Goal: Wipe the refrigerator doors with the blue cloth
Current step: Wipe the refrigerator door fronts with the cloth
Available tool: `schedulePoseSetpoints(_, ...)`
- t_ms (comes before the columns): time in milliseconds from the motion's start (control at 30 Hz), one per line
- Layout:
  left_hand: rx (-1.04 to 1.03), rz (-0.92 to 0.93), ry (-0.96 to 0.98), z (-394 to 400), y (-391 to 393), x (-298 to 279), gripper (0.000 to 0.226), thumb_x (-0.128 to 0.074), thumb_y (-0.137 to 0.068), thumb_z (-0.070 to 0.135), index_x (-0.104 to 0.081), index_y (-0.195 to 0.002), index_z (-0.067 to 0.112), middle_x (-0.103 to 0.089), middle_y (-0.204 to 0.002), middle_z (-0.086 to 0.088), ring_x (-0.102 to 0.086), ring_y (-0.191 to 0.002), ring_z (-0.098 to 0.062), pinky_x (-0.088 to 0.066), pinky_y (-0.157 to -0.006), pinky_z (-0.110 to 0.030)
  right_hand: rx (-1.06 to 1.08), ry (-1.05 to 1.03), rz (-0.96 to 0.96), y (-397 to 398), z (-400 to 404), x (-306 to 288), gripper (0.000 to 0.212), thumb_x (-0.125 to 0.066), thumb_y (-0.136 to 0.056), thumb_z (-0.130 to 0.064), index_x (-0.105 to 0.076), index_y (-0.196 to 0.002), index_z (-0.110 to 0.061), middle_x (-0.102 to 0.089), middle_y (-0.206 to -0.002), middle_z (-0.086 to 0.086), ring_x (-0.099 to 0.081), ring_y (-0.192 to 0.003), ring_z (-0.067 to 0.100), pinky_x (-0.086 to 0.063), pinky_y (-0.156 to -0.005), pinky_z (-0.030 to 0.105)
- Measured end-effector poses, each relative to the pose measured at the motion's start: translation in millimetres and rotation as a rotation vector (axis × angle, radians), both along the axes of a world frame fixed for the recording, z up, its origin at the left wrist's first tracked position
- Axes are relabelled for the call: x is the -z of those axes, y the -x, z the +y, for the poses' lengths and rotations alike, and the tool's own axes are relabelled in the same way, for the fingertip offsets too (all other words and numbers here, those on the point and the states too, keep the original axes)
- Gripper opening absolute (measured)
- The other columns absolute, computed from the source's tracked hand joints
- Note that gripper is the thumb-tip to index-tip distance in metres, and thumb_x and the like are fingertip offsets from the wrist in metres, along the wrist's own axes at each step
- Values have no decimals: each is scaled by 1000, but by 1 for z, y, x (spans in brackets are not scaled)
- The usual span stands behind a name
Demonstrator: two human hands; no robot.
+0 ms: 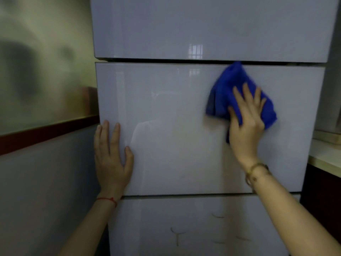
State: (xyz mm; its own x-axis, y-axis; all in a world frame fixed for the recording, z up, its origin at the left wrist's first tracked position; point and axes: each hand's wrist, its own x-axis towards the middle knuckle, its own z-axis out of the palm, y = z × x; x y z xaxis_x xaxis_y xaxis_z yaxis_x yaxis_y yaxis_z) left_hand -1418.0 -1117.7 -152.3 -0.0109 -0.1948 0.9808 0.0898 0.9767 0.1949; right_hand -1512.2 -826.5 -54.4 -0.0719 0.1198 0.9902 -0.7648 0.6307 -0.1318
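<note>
A glossy pale-grey refrigerator fills the view with three stacked doors: an upper door (203,28), a middle door (175,130) and a lower door (184,228). The blue cloth (228,89) lies crumpled against the upper right part of the middle door, its top corner reaching the gap under the upper door. My right hand (247,119) presses the cloth flat onto the door with spread, straight fingers. My left hand (110,156) rests flat on the middle door's left edge, fingers straight and pointing up.
A wall (42,80) with a dark red strip (46,132) runs along the left of the refrigerator. A pale countertop (326,156) over a dark cabinet (321,198) stands at the right.
</note>
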Motion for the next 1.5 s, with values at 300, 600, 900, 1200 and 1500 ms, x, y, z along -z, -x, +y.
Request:
schedulePoseSetpoints(300, 15, -24, -1, -3, -1, 0, 57, -46, -95, 24, -36, -149, 8, -25, -160, -14, -18, -151, -30, -13, -126, -31, 55, -658, 206, -15, -41, 126, 41, -40, -101, -19, -43, -142, -21, -38, -152, -1, -25, -146, 27, -17, -123, 43)
schedulePoseSetpoints(600, 1, 2, -6, 1, 0, 0, 56, -48, -94, 19, -36, -148, 8, -27, -159, -14, -19, -150, -31, -13, -125, -31, 25, 44, 60, -7, -38, 6, 36, -50, -99, -26, -54, -133, -15, -46, -145, 9, -26, -144, 33, -11, -122, 51)
schedulePoseSetpoints(900, 14, -23, 5, -2, -1, 0, 57, -48, -94, 21, -35, -149, 9, -24, -160, -11, -19, -151, -30, -17, -125, -37, 26, -609, 155, -13, -26, 110, 53, -56, -90, -6, -44, -140, -19, -39, -151, 2, -26, -146, 27, -17, -122, 44)
schedulePoseSetpoints(1200, 12, -29, -13, -2, -1, -1, 57, -47, -95, 23, -35, -149, 10, -24, -160, -10, -17, -152, -27, -13, -126, -32, -18, -307, 182, -21, -92, -5, 40, -51, -97, -17, -50, -137, -14, -45, -147, 8, -26, -144, 35, -7, -123, 46)
schedulePoseSetpoints(1500, 96, -182, -57, 24, -29, 109, 57, -51, -93, 18, -37, -147, 7, -26, -159, -7, -21, -150, -27, -18, -125, -38, -159, -525, -51, -44, -34, 166, 43, -46, -93, 6, -51, -134, -7, -47, -145, 9, -30, -144, 30, -20, -120, 52)
